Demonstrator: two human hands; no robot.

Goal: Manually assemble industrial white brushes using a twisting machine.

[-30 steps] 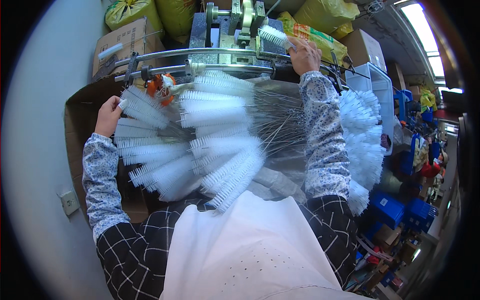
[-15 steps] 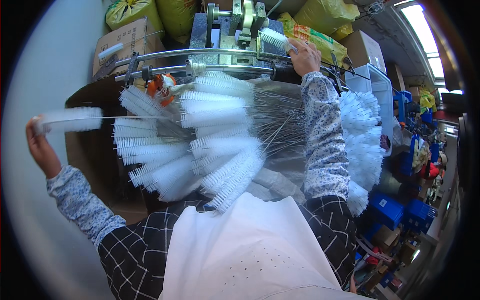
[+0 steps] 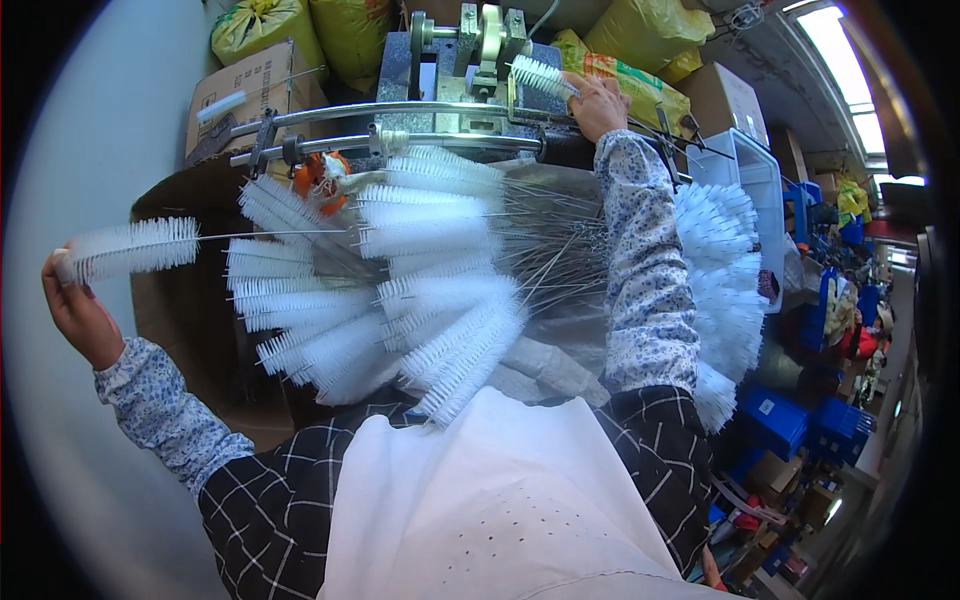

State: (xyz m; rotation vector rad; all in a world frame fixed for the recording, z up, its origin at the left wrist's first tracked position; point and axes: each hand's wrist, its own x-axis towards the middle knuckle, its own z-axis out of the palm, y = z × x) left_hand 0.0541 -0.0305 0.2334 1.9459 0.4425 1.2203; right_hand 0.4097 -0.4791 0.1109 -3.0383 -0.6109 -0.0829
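At the far left, my left hand [image 3: 85,318] is closed on the outer end of a long white bristle brush [image 3: 140,247]. The brush lies roughly level, and its thin wire stem points right, over the pile. Up at the machine [image 3: 396,82], my right hand [image 3: 600,107] closes its fingers at the right end of a shorter white brush head [image 3: 541,75]. That brush head tilts down to the right, beside the machine's wheel [image 3: 491,40]. Between my arms lies a heap of white wire-stemmed brushes [image 3: 428,222], with stems toward my right sleeve.
Two metal rods [image 3: 440,140] run across the machine's front. Right of my sleeve stand more white brush heads [image 3: 718,290] by a pale plastic bin [image 3: 765,190]. Cardboard boxes [image 3: 262,85] and yellow sacks [image 3: 262,30] sit behind. Blue crates [image 3: 775,420] are at the right.
The brush in my left hand has shifted slightly left, and that hand is a little lower. My right hand has moved slightly left and up with the short brush head.
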